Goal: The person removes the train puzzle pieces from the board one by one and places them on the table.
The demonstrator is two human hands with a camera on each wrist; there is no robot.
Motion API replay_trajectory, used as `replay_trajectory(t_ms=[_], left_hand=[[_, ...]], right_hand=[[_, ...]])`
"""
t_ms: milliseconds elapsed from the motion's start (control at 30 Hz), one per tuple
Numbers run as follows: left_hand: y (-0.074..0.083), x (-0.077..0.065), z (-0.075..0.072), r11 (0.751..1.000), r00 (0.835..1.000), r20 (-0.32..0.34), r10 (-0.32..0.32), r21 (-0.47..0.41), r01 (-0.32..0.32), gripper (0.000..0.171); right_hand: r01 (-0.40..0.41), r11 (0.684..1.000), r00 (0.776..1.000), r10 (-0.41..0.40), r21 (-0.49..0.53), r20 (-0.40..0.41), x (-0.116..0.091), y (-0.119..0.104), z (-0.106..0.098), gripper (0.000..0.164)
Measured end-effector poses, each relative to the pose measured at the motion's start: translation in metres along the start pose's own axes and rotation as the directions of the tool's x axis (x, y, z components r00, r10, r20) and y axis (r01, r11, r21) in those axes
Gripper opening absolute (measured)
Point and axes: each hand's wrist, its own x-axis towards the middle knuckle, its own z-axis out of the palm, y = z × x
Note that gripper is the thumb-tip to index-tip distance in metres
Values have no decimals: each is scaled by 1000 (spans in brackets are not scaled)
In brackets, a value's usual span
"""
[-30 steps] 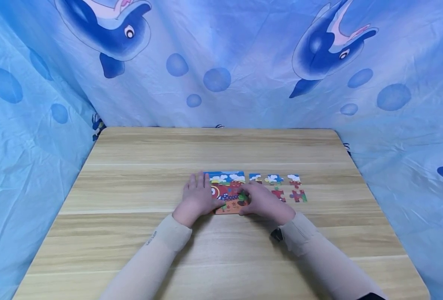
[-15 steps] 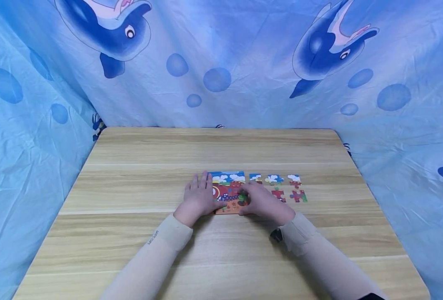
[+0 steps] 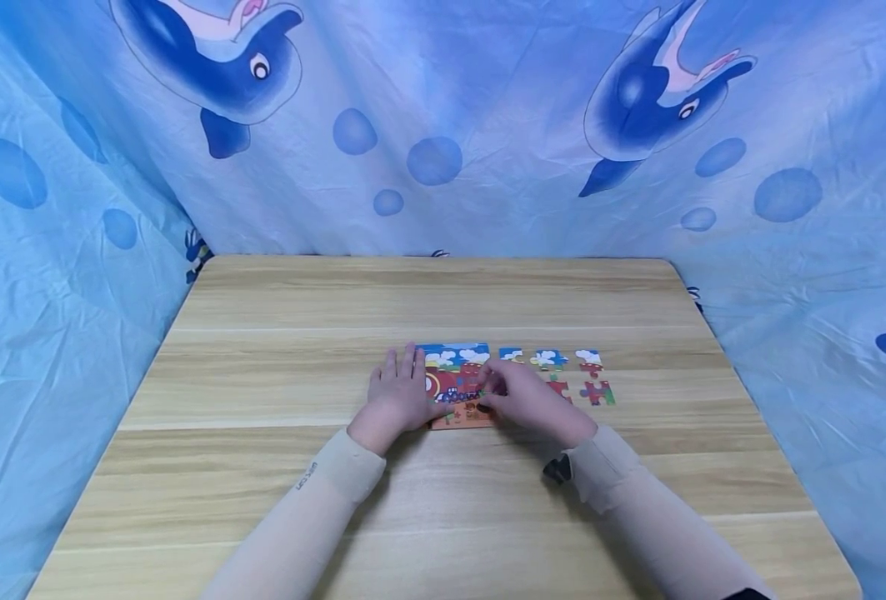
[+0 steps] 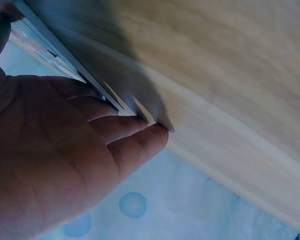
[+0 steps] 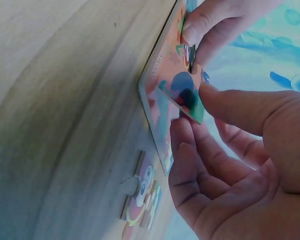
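Note:
A colourful jigsaw puzzle in a flat tray (image 3: 461,422) lies near the middle of the table, showing clouds, a red shape and orange ground. My left hand (image 3: 396,396) rests along its left side, fingers extended and thumb over the lower part. In the left wrist view those fingertips (image 4: 157,134) touch the table beside the tray's edge. Over the puzzle's right side, my right hand (image 3: 531,402) pinches a puzzle piece (image 5: 182,90) between thumb and fingers. That piece, orange with green and a dark patch, tilts up from the tray in the right wrist view.
Several loose pieces lie right of the tray in two rows, among them a cloud piece (image 3: 548,358) and a red piece (image 3: 598,392). One is partly behind my right hand. A blue dolphin-print curtain (image 3: 443,217) hangs around the wooden table (image 3: 337,308).
My left hand has shifted slightly right along the puzzle. The right hand's thumb and fingers have drawn together, and the pinched piece has moved a little upward and away from its earlier spot.

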Motion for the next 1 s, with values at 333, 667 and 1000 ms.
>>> replay_trajectory(t_ms=[333, 667, 1000], left_hand=[[1, -2, -2, 1000, 1000, -3, 0, -10, 0, 112], [0, -2, 0, 1000, 1000, -9, 6, -23, -7, 112], [-2, 1, 2, 1000, 1000, -10, 9, -20, -10, 113]], right_hand=[[52, 983, 998, -58, 176, 28, -1, 24, -12, 11], [1, 988, 999, -8, 154, 44, -24, 54, -47, 4], [-73, 987, 989, 53, 145, 136, -51, 90, -87, 12]])
